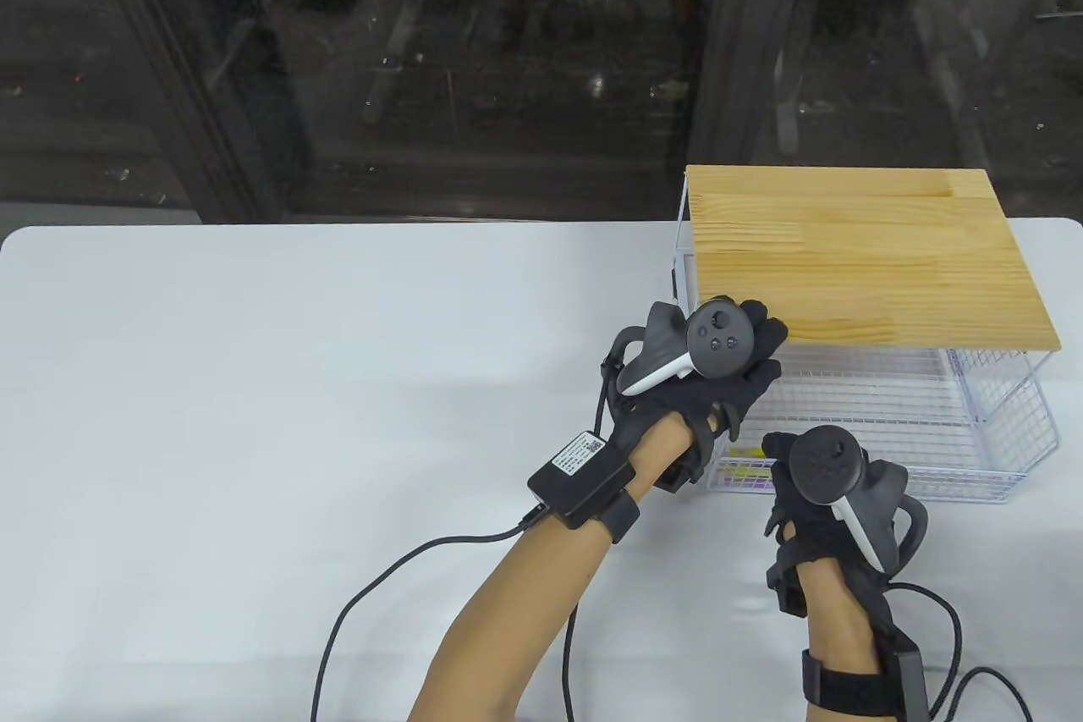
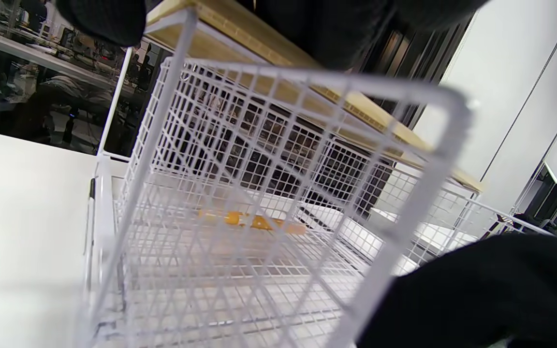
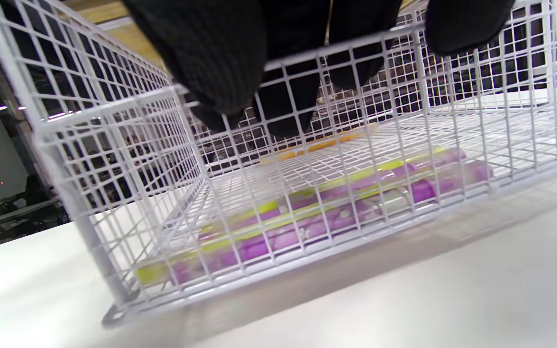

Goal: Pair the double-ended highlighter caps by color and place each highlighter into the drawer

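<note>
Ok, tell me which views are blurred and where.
Table view: sharp throughout. Left wrist view: the near drawer wire is smeared, and the orange highlighter soft. Right wrist view: the near drawer front and the purple highlighters are blurred, and the glove fingers out of focus.

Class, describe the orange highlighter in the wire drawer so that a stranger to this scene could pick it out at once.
Find the wooden-topped white wire unit on the table's right side; its wire drawer is pulled out toward the person. The orange highlighter lies alone on the drawer floor, farther back. Its neighbours, the yellow and purple highlighters, lie bunched against the front wall.
</note>
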### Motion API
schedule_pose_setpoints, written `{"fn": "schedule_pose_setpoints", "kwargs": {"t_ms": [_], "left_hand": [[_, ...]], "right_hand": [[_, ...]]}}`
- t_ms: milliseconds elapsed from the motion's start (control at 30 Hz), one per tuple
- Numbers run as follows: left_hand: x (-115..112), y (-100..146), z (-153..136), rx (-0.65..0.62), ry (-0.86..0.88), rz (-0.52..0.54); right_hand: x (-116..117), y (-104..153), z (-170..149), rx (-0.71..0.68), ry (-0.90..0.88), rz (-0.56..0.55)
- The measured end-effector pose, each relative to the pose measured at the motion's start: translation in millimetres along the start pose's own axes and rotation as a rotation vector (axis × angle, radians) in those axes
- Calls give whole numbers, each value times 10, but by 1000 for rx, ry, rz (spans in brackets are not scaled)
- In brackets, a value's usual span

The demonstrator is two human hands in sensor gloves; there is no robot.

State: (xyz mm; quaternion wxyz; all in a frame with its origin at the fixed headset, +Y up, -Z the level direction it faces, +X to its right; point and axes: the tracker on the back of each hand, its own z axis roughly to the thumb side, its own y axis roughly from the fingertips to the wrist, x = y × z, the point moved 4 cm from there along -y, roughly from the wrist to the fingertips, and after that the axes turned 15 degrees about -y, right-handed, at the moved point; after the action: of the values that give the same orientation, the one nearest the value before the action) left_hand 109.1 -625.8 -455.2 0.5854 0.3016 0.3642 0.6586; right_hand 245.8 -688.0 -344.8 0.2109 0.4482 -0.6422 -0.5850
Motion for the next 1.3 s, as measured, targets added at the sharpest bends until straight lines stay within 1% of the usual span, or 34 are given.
{"fn": "schedule_pose_setpoints", "kwargs": {"t_ms": [233, 567, 700, 867, 1300], "left_hand": [[8, 1, -11, 3, 7, 4], [1, 0, -43, 7, 40, -2], [2, 1, -45, 7, 35, 0], [-1, -1, -54, 6, 46, 4], [-11, 9, -53, 3, 38, 25]], "right_hand": [[3, -34, 2, 3, -15, -17], [59, -193, 29, -32, 5, -80], [89, -273, 32, -43, 8, -96], [117, -390, 28, -33, -7, -86], [195, -770, 4, 3, -46, -75]]}}
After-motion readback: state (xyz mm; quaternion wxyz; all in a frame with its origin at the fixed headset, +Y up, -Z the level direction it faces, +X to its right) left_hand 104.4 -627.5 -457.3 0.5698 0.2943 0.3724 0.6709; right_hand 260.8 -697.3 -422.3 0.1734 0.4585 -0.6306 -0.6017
